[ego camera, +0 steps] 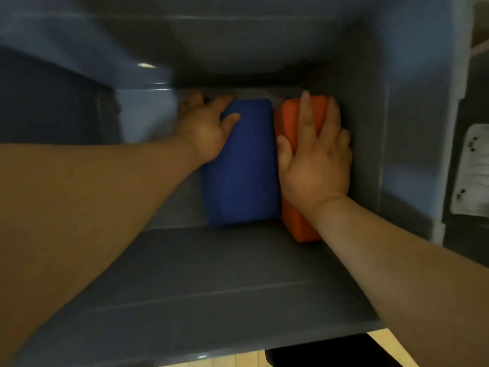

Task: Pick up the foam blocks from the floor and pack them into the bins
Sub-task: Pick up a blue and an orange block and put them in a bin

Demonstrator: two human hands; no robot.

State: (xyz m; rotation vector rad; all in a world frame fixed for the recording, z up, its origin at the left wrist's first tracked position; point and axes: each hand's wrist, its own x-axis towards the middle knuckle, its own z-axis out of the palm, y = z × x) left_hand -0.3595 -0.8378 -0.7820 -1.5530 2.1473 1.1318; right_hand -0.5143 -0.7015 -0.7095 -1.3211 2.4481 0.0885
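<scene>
Mid-frame, the left hand (pixel 209 128) grasps a blue rounded foam block (pixel 244 168); the right hand (pixel 315 160) presses flat-fingered on an orange rectangular foam block (pixel 289 117).

Inside the grey bin (pixel 211 300), the left grip (pixel 209 133) and the right grip (pixel 315 165) were bare, and the right one's longest finger ended in a rounded nail grown a little past the fingertip. Both forearms were bare along their whole visible length above the bin's near wall. Just below that wall's rim showed a patch of black cloth (pixel 330 352), perhaps the person's clothing.
</scene>
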